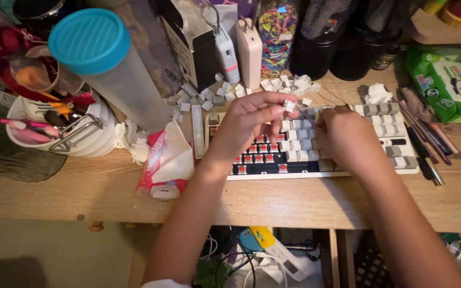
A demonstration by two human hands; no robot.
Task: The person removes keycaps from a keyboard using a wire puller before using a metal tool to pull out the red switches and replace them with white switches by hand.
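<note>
A mechanical keyboard (396,160) lies on the wooden desk, its left part stripped of caps so red switches show, its right part still capped in white and grey. My left hand (249,120) hovers over the bare switches and pinches a small white keycap (289,106) between fingertips. My right hand (342,136) rests curled on the capped keys at the keyboard's middle; what its fingers hold is hidden. Several loose keycaps (209,98) lie in a pile behind the keyboard.
A tall clear container with a blue lid (100,58) and a white cup of pens (54,130) stand at the left. A tissue pack (166,160) lies left of the keyboard. Green wet wipes (449,82) and pencils (425,141) sit at right. Jars line the back.
</note>
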